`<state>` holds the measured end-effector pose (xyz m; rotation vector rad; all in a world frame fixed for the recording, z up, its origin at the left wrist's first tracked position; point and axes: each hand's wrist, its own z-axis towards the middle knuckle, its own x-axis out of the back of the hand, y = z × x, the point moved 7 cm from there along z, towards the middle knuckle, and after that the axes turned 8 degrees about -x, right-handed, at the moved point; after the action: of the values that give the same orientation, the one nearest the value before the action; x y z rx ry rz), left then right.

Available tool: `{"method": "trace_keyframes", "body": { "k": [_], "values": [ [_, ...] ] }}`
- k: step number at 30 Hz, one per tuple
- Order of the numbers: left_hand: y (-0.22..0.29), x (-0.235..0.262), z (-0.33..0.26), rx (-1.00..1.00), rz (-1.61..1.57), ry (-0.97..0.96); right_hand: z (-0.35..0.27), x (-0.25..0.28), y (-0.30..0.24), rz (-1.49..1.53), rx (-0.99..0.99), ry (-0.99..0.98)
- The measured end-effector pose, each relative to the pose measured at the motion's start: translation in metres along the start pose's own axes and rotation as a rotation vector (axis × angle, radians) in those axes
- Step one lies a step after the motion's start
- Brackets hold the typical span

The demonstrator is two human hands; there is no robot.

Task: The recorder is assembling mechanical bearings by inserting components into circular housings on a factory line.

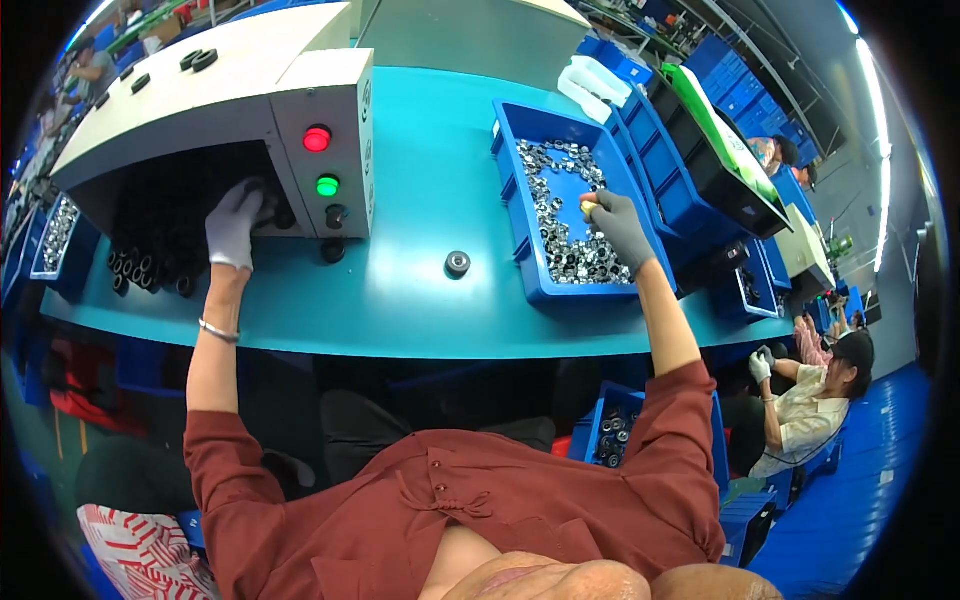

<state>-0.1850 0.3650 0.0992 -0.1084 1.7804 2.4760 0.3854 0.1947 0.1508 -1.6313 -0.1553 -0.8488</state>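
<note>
My left hand (236, 222), in a white glove, reaches into the dark opening of a pale machine (325, 85). Its fingers curl in the shadow there, and what they grip cannot be made out. Beside it lies a pile of black rollers (145, 270). My right hand (620, 228), in a grey glove with yellow and red at the fingertips, hovers over a blue bin (530, 285) of small silver metal rings (585, 262). Its fingers are pinched together; anything between them is too small to name. A single black roller (457, 264) sits on the table between my hands.
The machine has a red light (316, 138) and a green light (327, 186). Several black rings (204, 60) rest on its top. Stacked blue crates (655, 150) stand right of the bin on the green table (420, 320). A co-worker (810, 400) sits at the right.
</note>
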Motion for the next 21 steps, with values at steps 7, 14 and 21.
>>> {"method": "trace_keyframes", "body": {
  "k": [7,14,21],
  "values": [
    [0.01,-0.04,-0.101,0.132,-0.59,-0.138,0.083,-0.047,0.014,-0.183,0.203,-0.107],
    [0.012,-0.111,-0.174,0.361,-1.051,-0.251,0.081,-0.077,-0.004,-0.481,0.371,-0.083],
    [0.017,-0.148,-0.202,0.475,-1.138,-0.275,0.062,-0.057,-0.002,-0.412,0.242,-0.196]
  ]
}}
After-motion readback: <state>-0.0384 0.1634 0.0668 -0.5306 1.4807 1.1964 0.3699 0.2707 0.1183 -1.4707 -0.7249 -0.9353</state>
